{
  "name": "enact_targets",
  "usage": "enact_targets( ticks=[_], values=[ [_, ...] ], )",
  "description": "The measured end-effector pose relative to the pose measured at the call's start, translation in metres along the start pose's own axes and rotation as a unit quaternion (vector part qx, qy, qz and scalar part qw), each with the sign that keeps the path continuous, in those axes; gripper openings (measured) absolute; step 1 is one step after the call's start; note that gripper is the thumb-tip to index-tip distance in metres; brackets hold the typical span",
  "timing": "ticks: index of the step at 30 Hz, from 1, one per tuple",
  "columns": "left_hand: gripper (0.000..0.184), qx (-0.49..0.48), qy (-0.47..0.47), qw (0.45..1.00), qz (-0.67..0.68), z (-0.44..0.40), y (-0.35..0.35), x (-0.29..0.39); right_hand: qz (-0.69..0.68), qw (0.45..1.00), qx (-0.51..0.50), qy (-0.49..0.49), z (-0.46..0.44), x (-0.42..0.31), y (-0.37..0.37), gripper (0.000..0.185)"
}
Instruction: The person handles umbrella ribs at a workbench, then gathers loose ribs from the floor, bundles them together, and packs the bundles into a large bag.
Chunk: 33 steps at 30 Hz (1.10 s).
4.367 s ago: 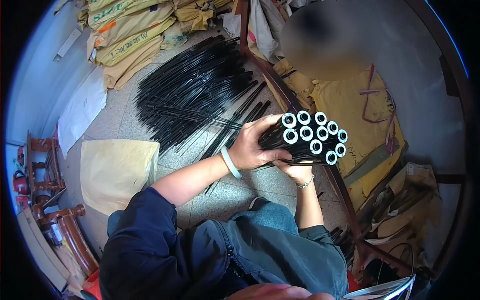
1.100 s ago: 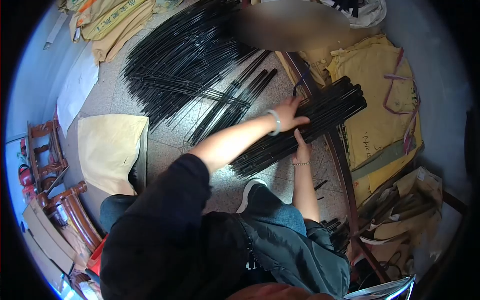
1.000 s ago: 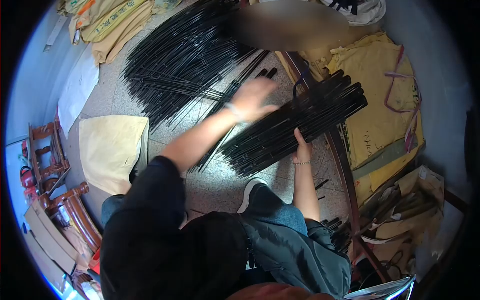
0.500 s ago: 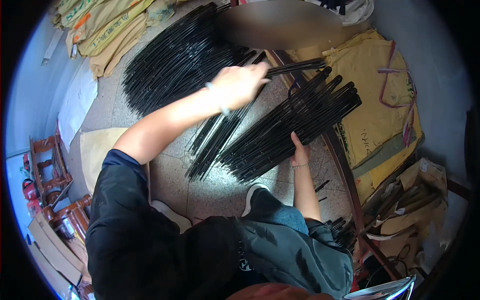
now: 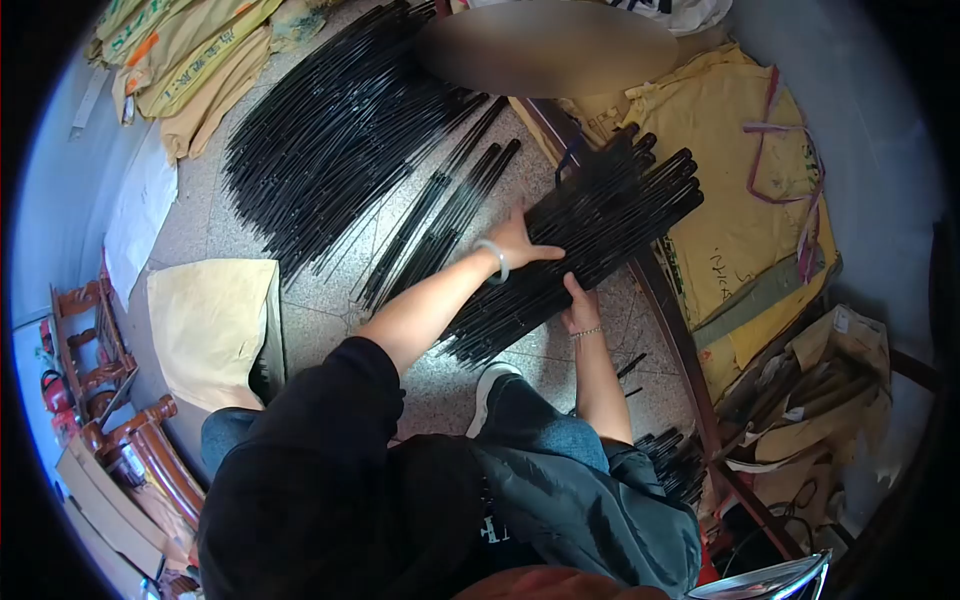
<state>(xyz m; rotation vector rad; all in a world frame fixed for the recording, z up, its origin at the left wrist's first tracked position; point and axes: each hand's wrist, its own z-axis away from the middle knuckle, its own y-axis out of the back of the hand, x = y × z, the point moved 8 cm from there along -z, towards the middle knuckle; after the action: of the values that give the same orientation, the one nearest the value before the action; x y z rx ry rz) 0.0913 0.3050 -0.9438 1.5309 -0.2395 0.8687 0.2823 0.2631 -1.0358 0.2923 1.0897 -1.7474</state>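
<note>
Two-handed gathering, it seems! Right hand (image 5: 582, 311) clasps the rod bundle (image 5: 618, 215), left hand (image 5: 514, 243) splayed against it, grip unclear; even pressure needed next.

The bundled black rods (image 5: 600, 225) look smooth and glossy, like plastic or coated metal, as does the far-left pile of rods (image 5: 330, 140). The floor (image 5: 335, 325) is speckled, stone-like and faintly polished. At right, the yellow sack (image 5: 725, 250) looks matt and creased, the brown wrapping (image 5: 845, 350) papery and crumpled. Near left, the turned wood (image 5: 165, 465) shines like varnish. The pale bangle (image 5: 503, 264) is smooth; the jeans (image 5: 555, 435) are matt denim.
</note>
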Motion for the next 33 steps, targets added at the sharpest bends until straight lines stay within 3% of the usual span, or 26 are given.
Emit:
enact_targets(
  ticks=[2, 5, 9, 11, 14, 17, 18, 19, 20, 21, 24, 25, 27, 31, 33],
  values=[
    [0.086, -0.309, 0.058, 0.943, 0.112, 0.024, -0.047, -0.023, -0.025, 0.999, -0.037, -0.027, 0.000, 0.011, -0.005, 0.056],
    [0.075, -0.232, 0.068, 0.964, 0.114, 0.042, 0.002, 0.005, -0.006, 0.996, -0.025, -0.089, 0.004, 0.020, -0.021, 0.055],
    [0.073, -0.077, -0.024, 0.976, 0.204, 0.052, 0.082, 0.038, 0.131, 0.975, -0.113, 0.140, 0.052, -0.072, -0.112, 0.065],
    [0.080, -0.021, -0.073, 0.975, 0.208, 0.053, 0.135, 0.067, 0.226, 0.932, -0.202, 0.199, 0.072, -0.115, -0.155, 0.073],
    [0.084, 0.060, -0.176, 0.935, 0.301, 0.052, 0.192, 0.101, 0.232, 0.896, -0.303, 0.226, 0.092, -0.150, -0.207, 0.082],
    [0.094, 0.031, -0.224, 0.896, 0.382, 0.046, 0.163, 0.074, 0.333, 0.856, -0.332, 0.212, 0.077, -0.131, -0.214, 0.071],
    [0.100, -0.046, -0.189, 0.872, 0.449, 0.042, 0.133, 0.050, 0.404, 0.841, -0.329, 0.146, 0.055, -0.105, -0.190, 0.072],
    [0.105, -0.073, -0.139, 0.841, 0.517, 0.039, 0.086, 0.019, 0.395, 0.851, -0.294, 0.181, 0.051, -0.091, -0.191, 0.074],
    [0.107, -0.069, -0.143, 0.870, 0.467, 0.036, 0.084, 0.007, 0.422, 0.786, -0.299, 0.339, 0.047, -0.090, -0.195, 0.075],
    [0.108, -0.069, -0.095, 0.912, 0.392, 0.034, 0.086, -0.003, 0.364, 0.838, -0.288, 0.286, 0.036, -0.079, -0.193, 0.078],
    [0.099, -0.004, -0.056, 0.927, 0.371, 0.034, 0.104, -0.012, 0.426, 0.829, -0.275, 0.236, 0.020, -0.081, -0.201, 0.076],
    [0.097, 0.025, -0.052, 0.926, 0.372, 0.033, 0.117, -0.012, 0.390, 0.826, -0.275, 0.298, 0.023, -0.089, -0.219, 0.072],
    [0.095, 0.051, 0.042, 0.956, 0.286, 0.045, 0.132, -0.025, 0.320, 0.879, -0.302, 0.184, 0.036, -0.083, -0.252, 0.071],
    [0.093, 0.073, 0.157, 0.942, 0.286, 0.076, 0.199, -0.044, 0.279, 0.873, -0.396, -0.066, 0.028, -0.022, -0.292, 0.083],
    [0.094, 0.042, 0.181, 0.954, 0.237, 0.087, 0.203, -0.081, 0.279, 0.857, -0.393, -0.184, 0.019, 0.022, -0.300, 0.076]
  ],
)
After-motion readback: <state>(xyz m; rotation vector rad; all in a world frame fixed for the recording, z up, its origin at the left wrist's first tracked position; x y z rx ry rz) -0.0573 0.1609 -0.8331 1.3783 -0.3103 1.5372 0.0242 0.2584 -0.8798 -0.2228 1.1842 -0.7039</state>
